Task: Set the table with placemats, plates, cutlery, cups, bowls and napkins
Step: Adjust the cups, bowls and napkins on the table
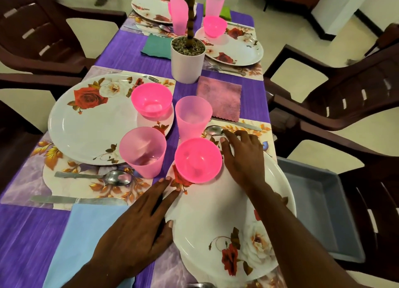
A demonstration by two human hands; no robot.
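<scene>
on near plate [216,218]: left hand [138,229] flat, fingers straight; right hand [244,156] splayed beside bowl [198,159].

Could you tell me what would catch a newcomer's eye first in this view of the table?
Probably the bright pink bowl on the far rim of the near floral plate, between the person's left hand and right hand, both lying flat at the plate's edges. Next, the white plant pot mid-table on the purple tablecloth, and the big rose plate at left.
</scene>
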